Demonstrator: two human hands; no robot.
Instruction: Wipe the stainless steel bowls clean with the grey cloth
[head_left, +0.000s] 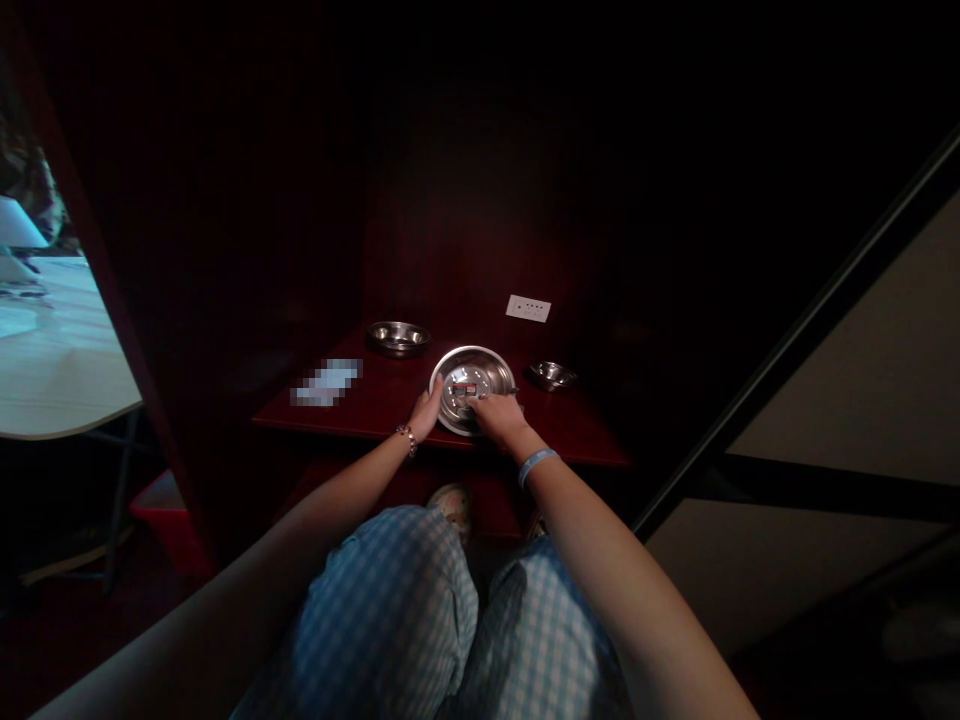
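Note:
A shiny stainless-steel bowl (pixel 480 365) is tilted toward me at the front edge of the dark red shelf, and a small red, black and white label (pixel 464 389) shows on its inside bottom. My left hand (pixel 427 408) grips the bowl's left rim, thumb on the inner side. Over the bowl's lower right part lies my right hand (pixel 499 415), its fingers bent beside the label. What those fingertips pinch, if anything, is hidden. A small dark piece shows by the knuckles at the right rim.
On the shelf (pixel 390 400), a wider metal bowl (pixel 398 340) stands back left and a small one (pixel 553 376) to the right. A blurred pale patch (pixel 327 382) lies left. A wall socket (pixel 529 308) is behind. Dark panels enclose both sides; a pale table (pixel 67 350) stands far left.

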